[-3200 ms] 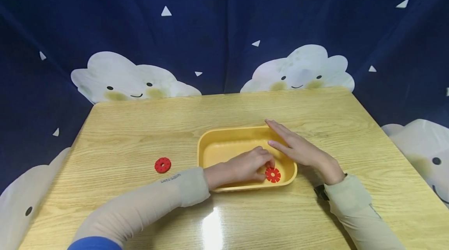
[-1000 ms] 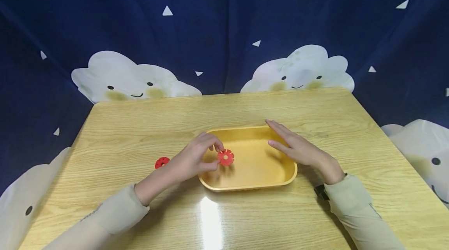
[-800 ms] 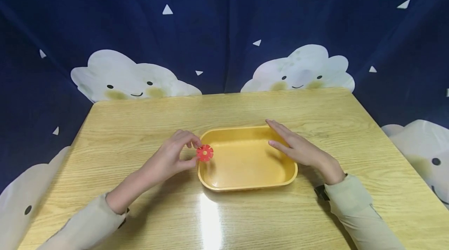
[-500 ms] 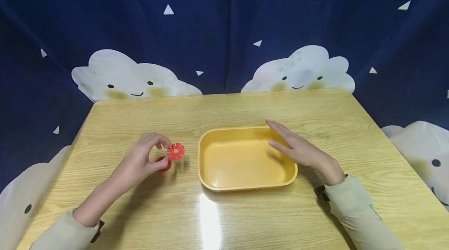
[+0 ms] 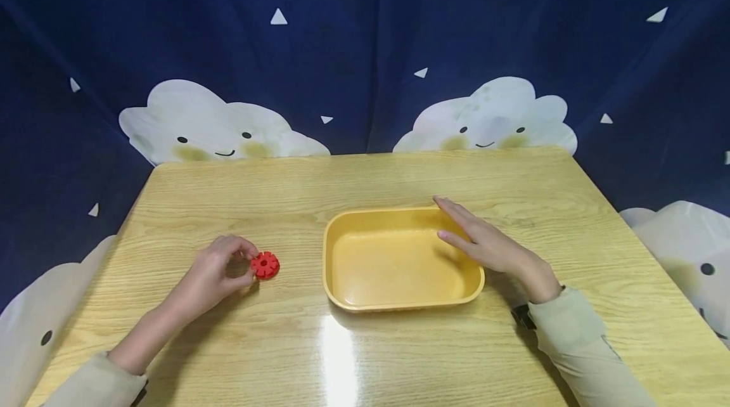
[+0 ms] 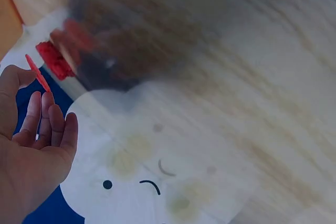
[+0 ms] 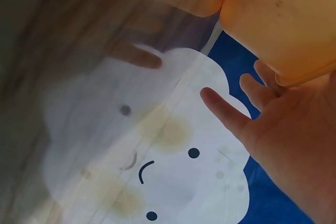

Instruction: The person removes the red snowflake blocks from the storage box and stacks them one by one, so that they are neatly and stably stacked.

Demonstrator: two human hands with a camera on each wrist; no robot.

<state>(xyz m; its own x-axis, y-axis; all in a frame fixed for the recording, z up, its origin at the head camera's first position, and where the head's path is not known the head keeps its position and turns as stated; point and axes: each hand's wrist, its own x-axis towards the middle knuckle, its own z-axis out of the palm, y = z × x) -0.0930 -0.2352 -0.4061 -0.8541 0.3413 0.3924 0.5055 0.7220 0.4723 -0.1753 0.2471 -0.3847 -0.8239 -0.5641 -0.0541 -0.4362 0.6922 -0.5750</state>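
My left hand (image 5: 210,275) pinches a flat red notched disc (image 5: 265,264) with a hole in its middle between thumb and fingertips. In the head view the disc lies right over a small stack of red discs on the table and mostly hides it. The left wrist view shows that red stack (image 6: 54,60) a little apart from the pinched disc. With its fingers straight, my right hand (image 5: 489,246) rests along the right end of a yellow plastic tray (image 5: 388,267). In the right wrist view its fingers partly pass behind the tray's rim.
The wooden table (image 5: 228,198) carries the tray right of centre, with bare wood between it and the red stack. A dark blue curtain (image 5: 342,45) with smiling white clouds hangs along the back and sides. Light glares off the table's front.
My left hand has picked the red disc out of the tray and carried it left over the rim to the red stack. The right hand has stayed at the tray.
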